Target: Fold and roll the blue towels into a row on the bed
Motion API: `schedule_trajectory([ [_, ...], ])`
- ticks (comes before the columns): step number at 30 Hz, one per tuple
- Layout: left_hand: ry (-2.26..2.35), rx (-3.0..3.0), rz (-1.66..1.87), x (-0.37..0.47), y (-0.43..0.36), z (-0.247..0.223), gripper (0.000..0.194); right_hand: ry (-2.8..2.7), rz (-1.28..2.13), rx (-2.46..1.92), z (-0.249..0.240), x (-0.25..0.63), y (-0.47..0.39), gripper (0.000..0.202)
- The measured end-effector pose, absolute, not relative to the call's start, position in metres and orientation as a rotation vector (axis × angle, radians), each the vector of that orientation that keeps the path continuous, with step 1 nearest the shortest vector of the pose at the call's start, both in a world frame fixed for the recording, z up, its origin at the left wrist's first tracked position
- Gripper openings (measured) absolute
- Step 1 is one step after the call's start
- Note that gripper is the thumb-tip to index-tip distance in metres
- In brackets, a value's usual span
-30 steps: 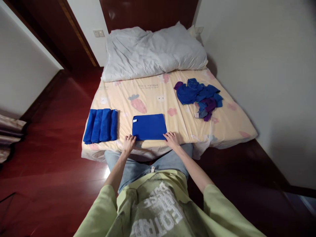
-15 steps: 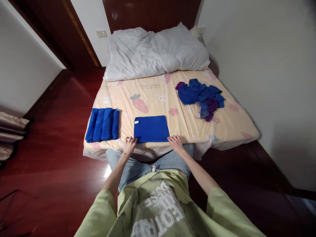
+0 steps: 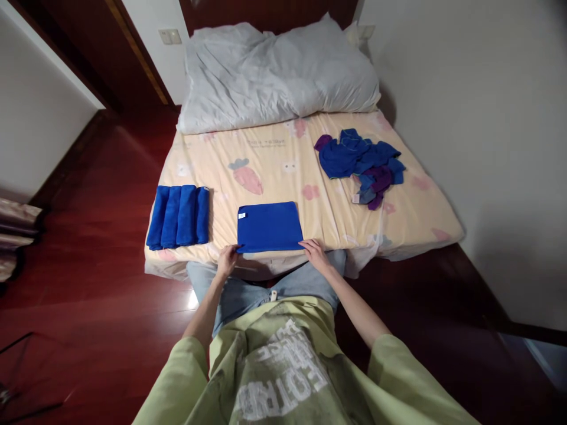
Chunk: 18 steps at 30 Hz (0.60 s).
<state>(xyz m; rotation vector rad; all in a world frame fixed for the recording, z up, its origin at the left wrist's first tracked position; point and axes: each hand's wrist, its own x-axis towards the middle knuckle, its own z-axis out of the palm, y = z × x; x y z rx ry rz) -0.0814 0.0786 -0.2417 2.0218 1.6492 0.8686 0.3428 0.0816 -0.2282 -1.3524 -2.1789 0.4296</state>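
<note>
A blue towel (image 3: 269, 226) lies flat as a rectangle near the bed's front edge, a small white label at its far left corner. My left hand (image 3: 227, 258) pinches its near left corner between closed fingers. At the near right corner, my right hand (image 3: 313, 251) has its fingertips on the towel's edge, thumb and fingers drawn together. Left of it, several rolled blue towels (image 3: 179, 216) lie side by side. A crumpled heap of blue and purple cloths (image 3: 354, 156) rests on the right part of the bed.
The bed (image 3: 274, 171) has a yellow sheet with carrot and flower prints. A bulky white quilt (image 3: 274, 74) lies across its far end. The wall (image 3: 465, 118) stands close on the right; dark red wooden floor (image 3: 101, 248) shows on the left.
The camera view has tilted down a little. My left hand has turned at the near left corner, its fingers now closed on the edge. The right hand stays at its corner.
</note>
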Motion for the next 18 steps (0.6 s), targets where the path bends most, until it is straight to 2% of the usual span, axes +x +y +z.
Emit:
schedule_trajectory([
  [3, 1.675, 1.915, 0.868, -0.080, 0.082, -0.238, 0.029, -1.934, 0.639, -1.433, -0.237, 0.345, 0.093, 0.031],
  [7, 1.706, 1.771, 0.789, -0.078, 0.091, -0.232, 0.043, -1.704, 0.840, -1.584, -0.250, 0.341, 0.108, 0.037],
  [14, 1.805, 1.660, 0.695, -0.073, 0.104, -0.222, 0.042, -1.587, 0.764, -1.709, -0.253, 0.333, 0.124, 0.051],
  [18, 1.818, 1.656, 0.665, -0.073, 0.107, -0.217, 0.040, -1.597, 0.780, -1.739, -0.252, 0.332, 0.129, 0.051],
])
